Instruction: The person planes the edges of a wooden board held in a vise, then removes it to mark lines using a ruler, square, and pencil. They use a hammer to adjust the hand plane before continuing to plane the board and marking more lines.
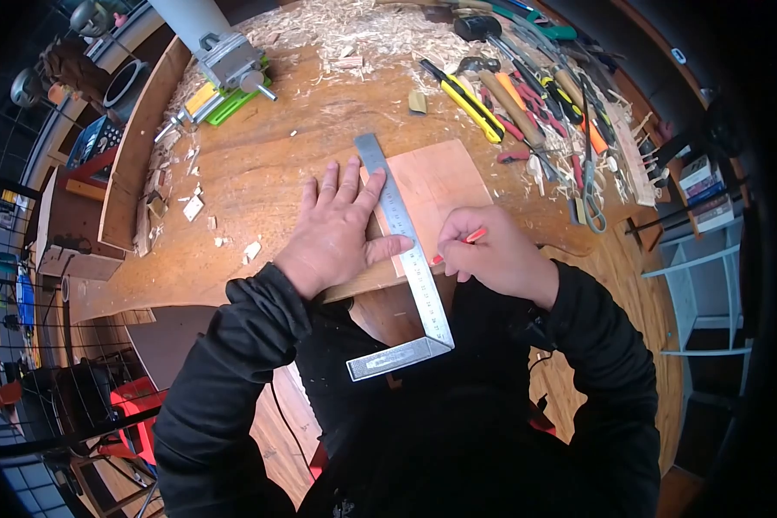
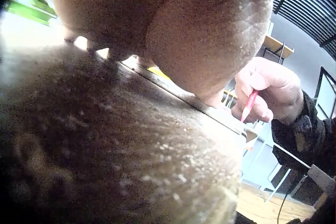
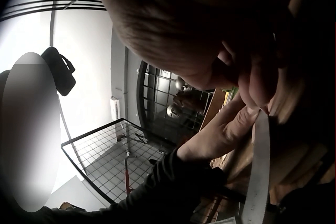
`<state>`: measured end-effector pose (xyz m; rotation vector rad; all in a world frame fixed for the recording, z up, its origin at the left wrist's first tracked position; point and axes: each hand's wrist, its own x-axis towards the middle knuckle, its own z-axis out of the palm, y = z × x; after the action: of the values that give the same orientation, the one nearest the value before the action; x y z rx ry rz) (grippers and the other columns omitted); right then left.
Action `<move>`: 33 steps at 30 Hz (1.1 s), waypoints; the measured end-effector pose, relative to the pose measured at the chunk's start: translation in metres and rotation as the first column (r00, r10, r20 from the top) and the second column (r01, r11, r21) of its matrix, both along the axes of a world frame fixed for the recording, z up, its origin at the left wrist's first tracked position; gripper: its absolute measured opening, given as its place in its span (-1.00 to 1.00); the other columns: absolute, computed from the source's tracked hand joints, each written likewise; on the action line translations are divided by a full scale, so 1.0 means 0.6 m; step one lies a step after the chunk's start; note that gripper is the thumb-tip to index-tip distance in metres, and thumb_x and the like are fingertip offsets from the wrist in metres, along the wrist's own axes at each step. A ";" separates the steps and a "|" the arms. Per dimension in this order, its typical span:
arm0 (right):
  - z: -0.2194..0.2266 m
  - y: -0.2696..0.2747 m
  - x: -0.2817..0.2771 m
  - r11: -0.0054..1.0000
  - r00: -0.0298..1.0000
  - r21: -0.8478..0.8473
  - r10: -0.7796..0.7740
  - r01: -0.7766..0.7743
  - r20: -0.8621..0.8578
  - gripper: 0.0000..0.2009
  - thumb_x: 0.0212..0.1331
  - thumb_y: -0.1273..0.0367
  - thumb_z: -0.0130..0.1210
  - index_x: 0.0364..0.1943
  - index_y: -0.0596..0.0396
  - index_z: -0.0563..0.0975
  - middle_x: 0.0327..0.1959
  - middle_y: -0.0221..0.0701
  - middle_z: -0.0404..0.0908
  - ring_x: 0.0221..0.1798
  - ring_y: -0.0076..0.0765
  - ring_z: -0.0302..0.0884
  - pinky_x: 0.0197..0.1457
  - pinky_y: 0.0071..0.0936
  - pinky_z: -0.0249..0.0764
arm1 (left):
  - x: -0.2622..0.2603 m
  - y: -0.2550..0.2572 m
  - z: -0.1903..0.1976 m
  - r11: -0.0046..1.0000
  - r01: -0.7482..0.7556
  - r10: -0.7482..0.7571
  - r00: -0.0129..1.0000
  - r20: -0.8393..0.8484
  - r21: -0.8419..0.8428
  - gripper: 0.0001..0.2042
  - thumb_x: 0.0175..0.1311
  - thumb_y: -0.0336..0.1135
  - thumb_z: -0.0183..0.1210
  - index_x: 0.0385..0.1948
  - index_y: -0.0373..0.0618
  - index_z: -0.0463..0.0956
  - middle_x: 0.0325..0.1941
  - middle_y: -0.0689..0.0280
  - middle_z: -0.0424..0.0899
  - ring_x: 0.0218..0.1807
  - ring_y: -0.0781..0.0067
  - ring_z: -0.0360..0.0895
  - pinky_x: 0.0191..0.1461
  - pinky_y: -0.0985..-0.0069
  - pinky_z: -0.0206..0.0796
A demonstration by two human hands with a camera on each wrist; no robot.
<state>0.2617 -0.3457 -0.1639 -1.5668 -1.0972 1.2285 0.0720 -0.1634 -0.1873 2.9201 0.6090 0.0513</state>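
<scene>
A thin reddish wooden board (image 1: 445,177) lies at the near edge of the workbench. Across its left part runs the steel blade of a try square (image 1: 419,278), whose stock (image 1: 393,358) hangs out past the bench edge toward the person. My left hand (image 1: 337,220) is spread flat, with thumb and forefinger pressing on the blade. In my right hand (image 1: 496,250) a red pencil (image 1: 475,235) is pinched, its tip down at the board beside the blade's right edge. The left wrist view shows the same pencil (image 2: 249,104) pointing down at the board's edge.
Tools crowd the right back of the bench, among them a yellow utility knife (image 1: 466,104), a hammer (image 1: 505,95) and scissors (image 1: 590,194). A vise (image 1: 229,65) stands at the back left. Wood shavings (image 1: 354,34) cover the far side; a small wood block (image 1: 417,102) lies beyond the board.
</scene>
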 end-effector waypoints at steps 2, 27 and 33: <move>0.004 0.011 0.006 1.000 1.000 -0.010 0.014 -0.014 -0.005 -0.90 0.33 0.46 0.16 -0.25 0.23 0.63 -0.36 -0.38 0.70 -0.38 -0.56 0.66 -0.32 -0.57 0.58 | 0.000 -0.001 0.001 1.000 -0.001 0.001 1.000 -0.002 -0.003 0.09 0.25 0.59 0.08 0.61 -0.17 0.15 0.68 -0.28 0.03 0.71 -0.43 -0.11 0.69 -0.27 -0.32; 0.026 0.004 0.005 0.879 0.901 0.291 -0.421 0.377 0.107 -0.52 0.62 0.08 -0.03 -0.45 0.10 0.55 -0.63 -0.58 0.42 -0.57 -0.68 0.35 -0.47 -0.55 0.27 | -0.002 -0.001 -0.004 1.000 0.013 -0.013 0.999 0.051 0.004 0.08 0.27 0.55 0.11 0.61 -0.18 0.14 0.67 -0.30 0.07 0.69 -0.48 -0.08 0.68 -0.27 -0.24; -0.069 -0.094 -0.077 0.972 0.967 -0.106 -0.223 0.211 -0.122 -0.75 0.48 0.25 0.26 -0.19 0.21 0.66 -0.39 -0.52 0.63 -0.34 -0.69 0.51 -0.26 -0.58 0.45 | -0.002 -0.001 -0.005 1.000 0.000 0.000 1.000 0.026 -0.008 0.12 0.25 0.59 0.06 0.62 -0.21 0.09 0.68 -0.28 0.03 0.71 -0.45 -0.12 0.69 -0.29 -0.26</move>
<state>0.2158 -0.4018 -0.2053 -1.6024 -0.7708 1.2287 0.0705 -0.1643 -0.1905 2.9065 0.6036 0.0868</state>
